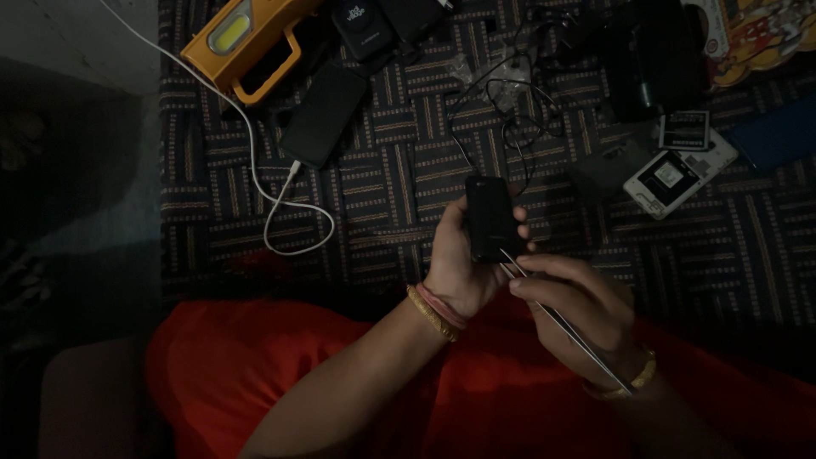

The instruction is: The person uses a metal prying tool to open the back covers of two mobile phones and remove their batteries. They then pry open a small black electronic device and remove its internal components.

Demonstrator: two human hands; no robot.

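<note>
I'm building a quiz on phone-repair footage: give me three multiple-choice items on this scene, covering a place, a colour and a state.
1. Where does the yellow work light lie?
A. top left of the patterned mat
B. on the lap
C. bottom right

2. What colour is the charging cable?
A. red
B. white
C. green

3. What does the left hand do?
A. rests flat on the mat
B. grips a small dark phone
C. holds the cable

Answers: 1 A, it sits at the mat's upper left corner. 2 B, it loops pale across the mat. 3 B, fingers wrap the phone while the right hand brings thin metal tweezers to it.
</note>
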